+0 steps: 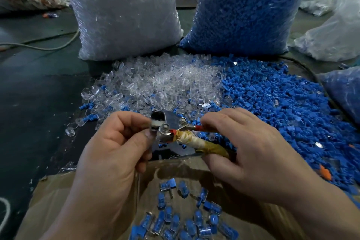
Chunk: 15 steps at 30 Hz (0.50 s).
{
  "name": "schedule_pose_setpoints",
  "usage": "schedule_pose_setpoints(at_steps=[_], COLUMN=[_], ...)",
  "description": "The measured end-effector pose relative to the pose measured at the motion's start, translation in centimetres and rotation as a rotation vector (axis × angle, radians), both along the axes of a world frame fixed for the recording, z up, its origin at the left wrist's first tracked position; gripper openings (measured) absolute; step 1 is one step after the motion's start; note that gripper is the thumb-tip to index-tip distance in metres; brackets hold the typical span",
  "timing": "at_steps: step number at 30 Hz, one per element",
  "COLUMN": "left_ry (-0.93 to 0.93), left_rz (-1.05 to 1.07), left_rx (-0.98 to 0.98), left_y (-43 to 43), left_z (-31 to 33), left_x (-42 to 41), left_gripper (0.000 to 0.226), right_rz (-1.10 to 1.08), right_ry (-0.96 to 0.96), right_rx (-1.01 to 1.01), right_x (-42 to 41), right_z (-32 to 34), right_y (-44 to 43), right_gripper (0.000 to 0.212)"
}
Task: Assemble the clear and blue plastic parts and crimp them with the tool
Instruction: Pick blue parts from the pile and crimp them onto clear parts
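A metal crimping tool [169, 125] with tape-wrapped handles is held over the edge of a cardboard box. My right hand [251, 154] grips its handles. My left hand [116, 142] pinches a small clear part [155, 123] sitting in the tool's jaws. Whether a blue part is inside it cannot be seen. A pile of loose clear parts [155, 82] lies just beyond the tool, and a pile of loose blue parts [282, 103] spreads to its right. Several joined clear-and-blue pieces [187, 218] lie in the box below my hands.
The cardboard box [58, 197] fills the near foreground. A big bag of clear parts [120, 13] and a big bag of blue parts [245, 8] stand behind the piles. A cable [39, 46] runs across the dark floor at left. More plastic bags [335, 39] sit at right.
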<state>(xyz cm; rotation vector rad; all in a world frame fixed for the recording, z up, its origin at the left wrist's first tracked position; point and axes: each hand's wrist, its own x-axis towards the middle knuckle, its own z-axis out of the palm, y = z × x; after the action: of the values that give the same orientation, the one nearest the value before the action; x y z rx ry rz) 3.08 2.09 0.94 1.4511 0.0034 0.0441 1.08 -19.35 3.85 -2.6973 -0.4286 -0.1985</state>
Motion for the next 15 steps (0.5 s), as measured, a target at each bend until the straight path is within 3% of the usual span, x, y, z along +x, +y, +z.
schedule_pose_setpoints(at_steps=[15], left_ry=[-0.106], left_rz=[-0.005], left_rx=[0.159], left_y=[0.66], left_z=[-0.56], left_x=[-0.3], left_gripper=[0.017], right_rz=[0.041], right_ry=[0.019], right_rx=[-0.073], right_x=[0.19], right_z=[0.16], right_y=[-0.27], right_gripper=[0.057])
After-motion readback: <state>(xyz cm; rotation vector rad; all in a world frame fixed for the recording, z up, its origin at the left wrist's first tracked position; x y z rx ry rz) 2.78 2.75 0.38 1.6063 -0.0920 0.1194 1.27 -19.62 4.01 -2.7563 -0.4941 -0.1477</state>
